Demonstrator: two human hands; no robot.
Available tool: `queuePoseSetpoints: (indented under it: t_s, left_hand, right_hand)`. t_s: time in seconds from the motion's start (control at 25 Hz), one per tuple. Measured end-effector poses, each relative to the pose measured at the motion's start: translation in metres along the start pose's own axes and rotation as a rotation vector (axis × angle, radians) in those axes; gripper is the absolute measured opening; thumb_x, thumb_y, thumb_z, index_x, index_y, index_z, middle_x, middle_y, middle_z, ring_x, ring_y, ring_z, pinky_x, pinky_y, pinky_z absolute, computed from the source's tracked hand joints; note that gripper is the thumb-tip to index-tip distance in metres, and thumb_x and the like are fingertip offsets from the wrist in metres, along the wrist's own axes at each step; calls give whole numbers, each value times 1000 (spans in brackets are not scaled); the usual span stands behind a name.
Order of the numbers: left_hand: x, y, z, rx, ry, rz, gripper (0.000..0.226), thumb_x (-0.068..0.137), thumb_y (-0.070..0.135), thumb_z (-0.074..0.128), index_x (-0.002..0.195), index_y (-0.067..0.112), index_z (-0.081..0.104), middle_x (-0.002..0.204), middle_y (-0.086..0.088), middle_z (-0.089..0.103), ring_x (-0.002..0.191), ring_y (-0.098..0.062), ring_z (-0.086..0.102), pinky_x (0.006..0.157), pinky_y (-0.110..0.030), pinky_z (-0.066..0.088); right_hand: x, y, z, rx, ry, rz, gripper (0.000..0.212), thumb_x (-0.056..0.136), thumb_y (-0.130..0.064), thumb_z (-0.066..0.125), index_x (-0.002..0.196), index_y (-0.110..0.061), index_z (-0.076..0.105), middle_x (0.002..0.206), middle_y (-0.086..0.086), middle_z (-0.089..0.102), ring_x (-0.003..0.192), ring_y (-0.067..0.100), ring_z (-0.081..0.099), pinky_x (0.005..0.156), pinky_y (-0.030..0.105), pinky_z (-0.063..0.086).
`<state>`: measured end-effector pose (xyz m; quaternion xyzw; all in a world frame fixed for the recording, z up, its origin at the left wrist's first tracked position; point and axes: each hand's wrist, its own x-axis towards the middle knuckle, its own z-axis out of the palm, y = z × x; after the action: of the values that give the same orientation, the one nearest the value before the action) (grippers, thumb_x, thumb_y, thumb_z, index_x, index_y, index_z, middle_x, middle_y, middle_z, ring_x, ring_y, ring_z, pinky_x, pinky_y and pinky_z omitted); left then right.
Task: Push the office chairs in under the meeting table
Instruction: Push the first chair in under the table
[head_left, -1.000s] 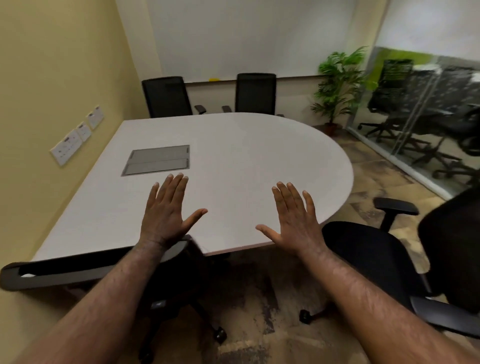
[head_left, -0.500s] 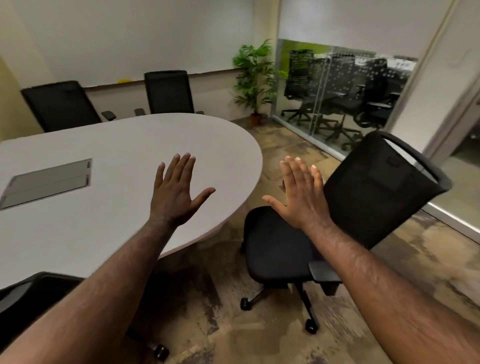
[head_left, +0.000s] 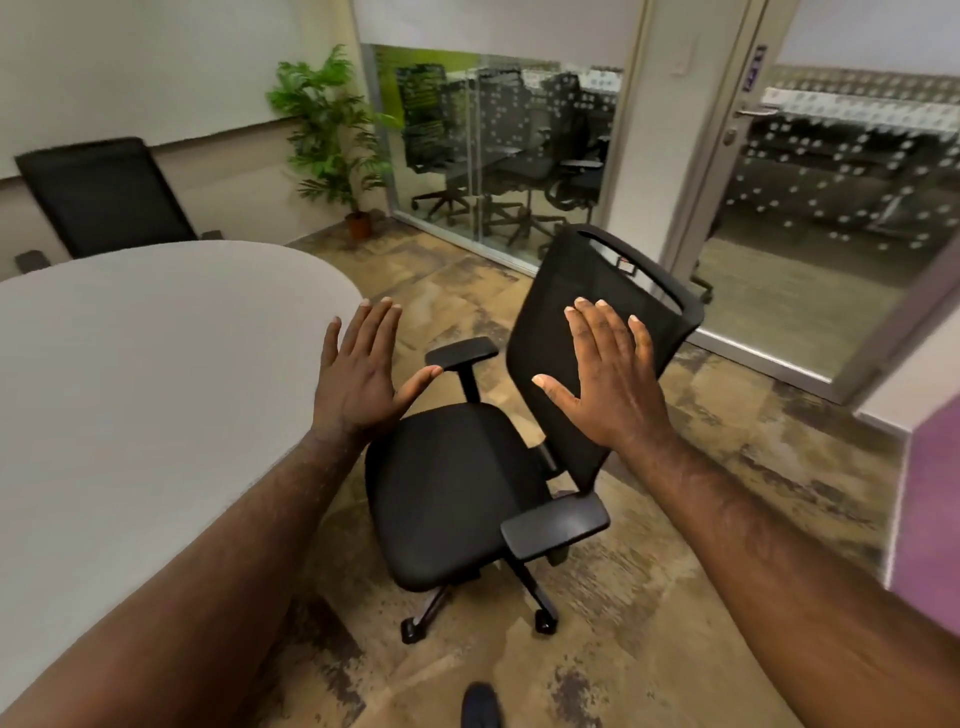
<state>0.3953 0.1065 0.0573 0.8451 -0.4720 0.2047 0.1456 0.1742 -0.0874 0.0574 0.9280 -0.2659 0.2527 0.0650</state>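
Note:
A black office chair (head_left: 457, 488) with a mesh back stands on the floor just off the rounded end of the white meeting table (head_left: 130, 374), its seat facing the table and outside the tabletop's edge. My left hand (head_left: 361, 376) is raised with fingers spread over the table's edge, holding nothing. My right hand (head_left: 605, 384) is also spread flat in the air, in front of the chair's mesh back; I cannot tell whether it touches it. A second black chair (head_left: 104, 197) sits at the table's far side.
A potted plant (head_left: 337, 140) stands in the far corner. A glass wall (head_left: 493, 150) and a glass door (head_left: 831, 208) run behind the chair, with more chairs beyond. A purple surface (head_left: 930, 509) is at the right edge. My shoe (head_left: 480, 706) shows on the patterned floor.
My view has swung right, from the table top to the chair at its rounded end. Both hands stay raised and spread; the right one now lies in front of the chair's back.

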Motion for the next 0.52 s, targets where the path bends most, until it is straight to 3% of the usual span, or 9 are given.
queuePoseSetpoints:
  t_s: [0.52]
  left_hand:
    - [184,82,112,-76,-91,190,92,86,77,15,152,12,23,159,-8,23,148,-22,10,119,-48,2]
  right_hand:
    - [74,143,27,-87,-5,219,78,90,-60,44,147,-11,25,155,12,27,143,28,20,116,54,11]
